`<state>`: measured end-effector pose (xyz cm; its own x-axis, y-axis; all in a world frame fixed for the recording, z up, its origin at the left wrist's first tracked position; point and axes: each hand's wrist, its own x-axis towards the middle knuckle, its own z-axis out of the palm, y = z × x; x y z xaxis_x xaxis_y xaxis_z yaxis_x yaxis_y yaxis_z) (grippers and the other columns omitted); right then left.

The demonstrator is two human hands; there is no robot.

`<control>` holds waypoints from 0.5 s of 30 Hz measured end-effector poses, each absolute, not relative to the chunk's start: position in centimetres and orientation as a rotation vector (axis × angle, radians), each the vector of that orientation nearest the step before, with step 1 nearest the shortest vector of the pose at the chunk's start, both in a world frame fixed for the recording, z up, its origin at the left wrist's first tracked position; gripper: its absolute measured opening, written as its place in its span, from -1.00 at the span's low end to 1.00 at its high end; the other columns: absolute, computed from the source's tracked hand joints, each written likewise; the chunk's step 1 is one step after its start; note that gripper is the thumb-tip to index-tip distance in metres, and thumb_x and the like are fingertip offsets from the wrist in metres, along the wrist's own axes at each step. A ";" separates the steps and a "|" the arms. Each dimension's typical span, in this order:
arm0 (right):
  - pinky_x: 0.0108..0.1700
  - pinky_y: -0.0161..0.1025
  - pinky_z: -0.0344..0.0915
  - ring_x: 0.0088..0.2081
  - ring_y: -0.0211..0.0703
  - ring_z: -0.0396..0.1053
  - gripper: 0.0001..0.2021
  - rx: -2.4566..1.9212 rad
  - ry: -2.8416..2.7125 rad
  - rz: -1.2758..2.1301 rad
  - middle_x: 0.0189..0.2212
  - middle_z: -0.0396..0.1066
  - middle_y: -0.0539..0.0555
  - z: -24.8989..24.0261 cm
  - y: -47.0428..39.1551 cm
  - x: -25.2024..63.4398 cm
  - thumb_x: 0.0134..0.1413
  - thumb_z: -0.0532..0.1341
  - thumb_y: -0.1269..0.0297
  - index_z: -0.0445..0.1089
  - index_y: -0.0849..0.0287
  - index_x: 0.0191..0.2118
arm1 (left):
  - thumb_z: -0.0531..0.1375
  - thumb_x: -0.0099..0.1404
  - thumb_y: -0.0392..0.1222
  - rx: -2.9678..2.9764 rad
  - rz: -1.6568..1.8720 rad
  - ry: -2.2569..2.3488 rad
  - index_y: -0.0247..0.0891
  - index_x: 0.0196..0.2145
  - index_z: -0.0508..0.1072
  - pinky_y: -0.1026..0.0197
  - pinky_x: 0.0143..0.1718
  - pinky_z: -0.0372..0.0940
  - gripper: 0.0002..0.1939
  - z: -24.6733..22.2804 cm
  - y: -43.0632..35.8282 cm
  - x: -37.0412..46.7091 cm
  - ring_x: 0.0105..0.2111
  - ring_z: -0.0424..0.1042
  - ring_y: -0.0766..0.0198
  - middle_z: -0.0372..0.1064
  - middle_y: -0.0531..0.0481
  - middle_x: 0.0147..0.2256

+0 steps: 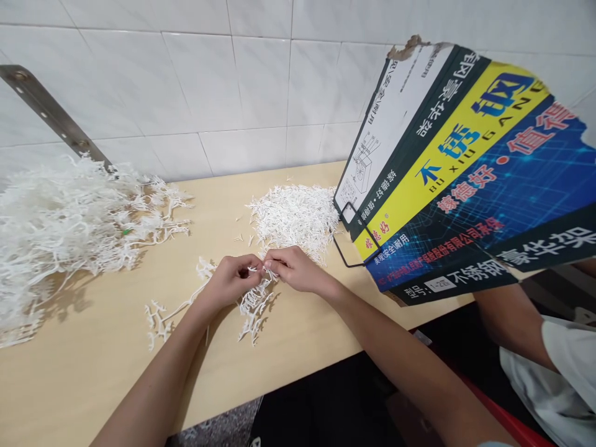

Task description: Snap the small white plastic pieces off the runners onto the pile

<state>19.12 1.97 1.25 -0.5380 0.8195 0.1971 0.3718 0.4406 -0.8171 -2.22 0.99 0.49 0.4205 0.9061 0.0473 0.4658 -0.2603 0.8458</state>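
My left hand (230,280) is closed on a white branched plastic sprue (254,313), whose forked twigs hang below the fingers above the table. Close beside it, my right hand (295,268) pinches the same sprue near its upper end; what exactly sits between those fingertips is too small to make out. Just beyond both hands lies a pile of small white plastic pieces (295,217). Another white branched sprue (161,320) lies on the table, partly covered by my left forearm.
A large tangled heap of white sprues (69,217) fills the table's left side, under a metal bracket (51,112). At right stands a printed cardboard sheet (447,174) with a black wire holder (342,248) at its base. Behind it, another person's arm (510,316) shows. A tiled wall (251,81) backs the table.
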 end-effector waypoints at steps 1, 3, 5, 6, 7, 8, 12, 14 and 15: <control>-0.40 -0.34 0.05 -0.52 -0.32 0.18 -0.78 -0.970 -2.081 1.106 -0.59 0.27 -0.10 1.3 2.1 19.3 0.33 0.14 0.30 0.41 0.16 -0.37 | 0.17 0.20 -0.25 1.841 0.691 1.140 -0.28 -0.41 0.47 0.32 -0.53 -0.07 -0.91 0.6 0.9 -2.3 -0.58 -0.01 0.42 0.10 0.16 -0.60; -0.45 -0.35 0.03 -0.57 -0.34 0.14 -0.78 -0.903 -2.009 1.315 -0.61 0.26 -0.10 1.0 2.2 19.5 0.31 0.16 0.26 0.40 0.17 -0.39 | 0.20 0.18 -0.25 1.763 0.685 1.087 -0.30 -0.43 0.47 0.32 -0.53 -0.07 -0.92 0.8 0.7 -2.3 -0.57 -0.01 0.43 0.11 0.15 -0.58; -0.48 -0.36 0.04 -0.58 -0.35 0.14 -0.76 -0.824 -1.910 1.477 -0.61 0.27 -0.09 0.6 2.2 19.5 0.28 0.20 0.19 0.39 0.19 -0.39 | 0.24 0.17 -0.23 1.695 0.711 1.042 -0.32 -0.46 0.46 0.32 -0.53 -0.08 -0.89 1.0 0.6 -2.3 -0.56 -0.02 0.43 0.09 0.14 -0.59; -0.49 -0.36 0.05 -0.58 -0.34 0.15 -0.74 -0.787 -1.850 1.546 -0.61 0.28 -0.09 0.4 2.2 19.4 0.27 0.23 0.15 0.40 0.19 -0.39 | 0.25 0.16 -0.22 1.661 0.732 1.019 -0.32 -0.48 0.45 0.32 -0.53 -0.08 -0.88 1.1 0.6 -2.3 -0.56 -0.02 0.43 0.09 0.14 -0.59; -0.49 -0.36 0.06 -0.57 -0.34 0.16 -0.72 -0.753 -1.783 1.608 -0.61 0.27 -0.08 0.2 2.0 19.2 0.25 0.25 0.11 0.40 0.20 -0.40 | 0.27 0.15 -0.21 1.628 0.755 0.994 -0.33 -0.49 0.45 0.31 -0.53 -0.08 -0.86 1.1 0.5 -2.3 -0.56 -0.01 0.44 0.09 0.14 -0.59; -0.50 -0.36 0.06 -0.57 -0.33 0.16 -0.70 -0.722 -1.709 1.662 -0.61 0.27 -0.08 0.0 1.8 19.0 0.23 0.28 0.07 0.41 0.20 -0.40 | 0.28 0.14 -0.20 1.594 0.779 0.968 -0.33 -0.50 0.44 0.31 -0.53 -0.09 -0.85 1.1 0.5 -2.3 -0.56 -0.01 0.44 0.11 0.13 -0.59; -0.55 -0.37 -0.05 -0.56 -0.35 0.13 -0.66 -0.626 -1.426 1.834 -0.61 0.26 -0.06 -0.4 1.0 17.8 0.11 0.37 0.03 0.40 0.22 -0.45 | 0.31 0.09 -0.18 1.497 0.846 0.862 -0.33 -0.53 0.42 0.31 -0.53 -0.08 -0.81 1.1 0.5 -2.3 -0.57 0.02 0.44 0.16 0.11 -0.60; -0.55 -0.37 -0.07 -0.58 -0.37 0.10 -0.69 -0.583 -1.296 1.876 -0.61 0.23 -0.08 -0.3 1.0 17.6 0.05 0.40 0.08 0.39 0.21 -0.45 | 0.32 0.09 -0.16 1.482 0.855 0.832 -0.32 -0.54 0.40 0.31 -0.54 -0.07 -0.79 1.1 0.4 -2.3 -0.58 0.03 0.44 0.16 0.11 -0.60; -0.54 -0.37 -0.05 -0.59 -0.38 0.07 -0.71 -0.565 -1.229 1.870 -0.62 0.21 -0.10 -0.2 1.2 17.6 0.03 0.40 0.11 0.37 0.20 -0.44 | 0.33 0.09 -0.15 1.483 0.848 0.824 -0.32 -0.54 0.40 0.31 -0.54 -0.06 -0.77 1.0 0.4 -2.3 -0.58 0.04 0.43 0.17 0.11 -0.60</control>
